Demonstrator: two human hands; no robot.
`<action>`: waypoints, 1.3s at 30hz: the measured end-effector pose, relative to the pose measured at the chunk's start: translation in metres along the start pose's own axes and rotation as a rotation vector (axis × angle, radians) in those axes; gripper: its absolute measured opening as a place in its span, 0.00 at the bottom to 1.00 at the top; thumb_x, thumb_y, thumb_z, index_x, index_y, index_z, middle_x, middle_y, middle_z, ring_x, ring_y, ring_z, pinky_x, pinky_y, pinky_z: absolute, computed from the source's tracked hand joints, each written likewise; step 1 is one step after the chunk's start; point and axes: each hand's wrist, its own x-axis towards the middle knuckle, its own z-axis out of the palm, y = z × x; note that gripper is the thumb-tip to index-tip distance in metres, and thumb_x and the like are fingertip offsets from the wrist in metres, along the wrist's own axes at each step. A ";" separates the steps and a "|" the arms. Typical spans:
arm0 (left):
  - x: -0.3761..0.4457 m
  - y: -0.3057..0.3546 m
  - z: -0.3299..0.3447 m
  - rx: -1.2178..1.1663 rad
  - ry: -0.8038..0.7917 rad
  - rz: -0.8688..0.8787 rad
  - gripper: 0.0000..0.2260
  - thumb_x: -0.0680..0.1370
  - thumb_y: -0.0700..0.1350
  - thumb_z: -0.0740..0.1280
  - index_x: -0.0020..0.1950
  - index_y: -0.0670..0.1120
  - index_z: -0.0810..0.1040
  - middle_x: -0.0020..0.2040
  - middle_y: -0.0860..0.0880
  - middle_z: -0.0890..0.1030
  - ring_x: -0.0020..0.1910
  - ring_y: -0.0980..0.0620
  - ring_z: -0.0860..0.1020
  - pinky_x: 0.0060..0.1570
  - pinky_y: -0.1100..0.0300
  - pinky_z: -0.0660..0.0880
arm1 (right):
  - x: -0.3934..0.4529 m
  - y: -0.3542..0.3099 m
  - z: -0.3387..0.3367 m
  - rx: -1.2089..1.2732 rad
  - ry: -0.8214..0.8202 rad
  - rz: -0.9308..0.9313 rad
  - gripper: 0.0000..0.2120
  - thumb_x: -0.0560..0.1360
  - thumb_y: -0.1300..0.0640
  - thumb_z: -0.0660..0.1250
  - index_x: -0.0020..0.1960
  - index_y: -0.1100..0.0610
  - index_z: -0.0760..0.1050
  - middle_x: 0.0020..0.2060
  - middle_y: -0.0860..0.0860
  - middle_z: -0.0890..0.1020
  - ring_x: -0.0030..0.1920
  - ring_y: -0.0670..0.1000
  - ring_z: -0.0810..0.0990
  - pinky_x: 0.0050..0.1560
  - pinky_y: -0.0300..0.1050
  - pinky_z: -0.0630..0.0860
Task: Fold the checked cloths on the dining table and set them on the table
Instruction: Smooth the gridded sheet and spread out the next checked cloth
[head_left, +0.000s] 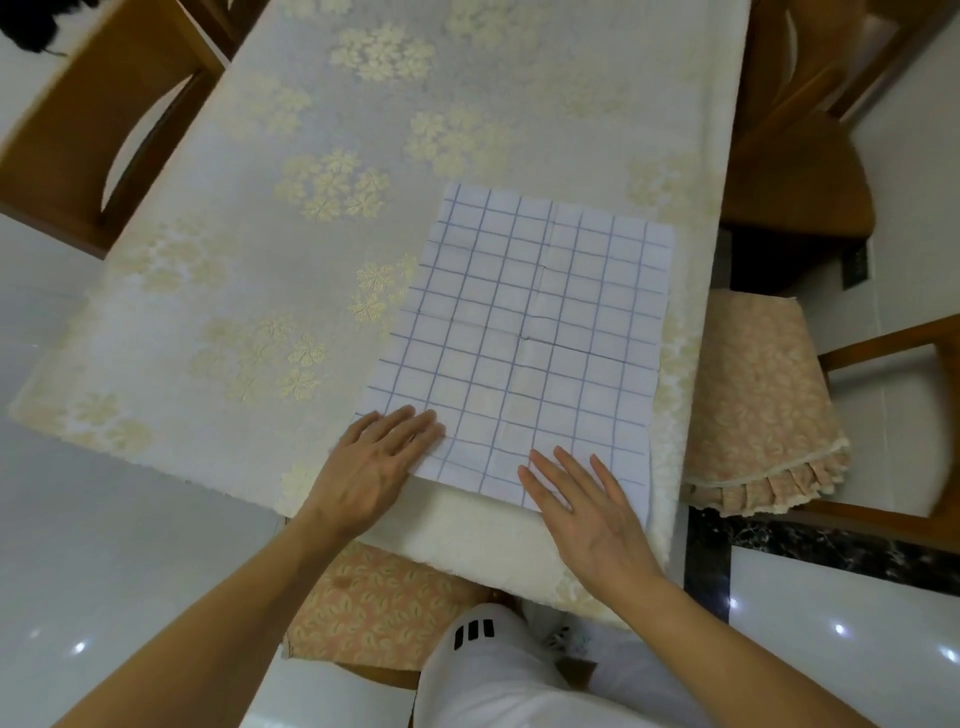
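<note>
White checked cloth (524, 338), one, flat under two open hands: left hand (371, 462), right hand (582, 506)

A dining table (363, 218) draped in a cream tablecloth (270, 291) patterned with pale gold flower clusters fills the frame, the cloth hanging over the near edge. A white checked cloth (524, 332) with thin blue grid lines lies flat and unfolded near the table's right-hand corner, creases crossing at its middle. A left hand (376, 462) and right hand (587, 504) rest flat, fingers straight, on the cloth's near edge.
</note>
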 end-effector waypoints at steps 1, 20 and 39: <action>-0.005 0.007 -0.002 -0.004 -0.008 -0.038 0.23 0.80 0.42 0.53 0.76 0.50 0.68 0.74 0.48 0.71 0.73 0.45 0.70 0.70 0.46 0.68 | -0.004 0.002 -0.003 0.011 0.003 -0.006 0.38 0.70 0.71 0.70 0.77 0.55 0.63 0.75 0.54 0.66 0.75 0.56 0.65 0.73 0.60 0.61; -0.103 0.173 -0.045 0.052 -0.008 -0.377 0.25 0.81 0.46 0.51 0.80 0.48 0.60 0.79 0.48 0.62 0.78 0.47 0.59 0.76 0.43 0.55 | -0.109 0.020 -0.054 0.017 0.103 -0.112 0.35 0.72 0.69 0.62 0.77 0.54 0.63 0.75 0.56 0.68 0.75 0.58 0.66 0.72 0.63 0.60; 0.085 0.050 -0.098 0.099 -0.064 -0.270 0.21 0.74 0.40 0.68 0.68 0.47 0.77 0.64 0.45 0.81 0.61 0.41 0.80 0.61 0.44 0.76 | 0.087 0.097 -0.118 -0.232 -0.045 0.143 0.26 0.73 0.57 0.72 0.70 0.52 0.73 0.68 0.55 0.77 0.68 0.60 0.75 0.68 0.58 0.60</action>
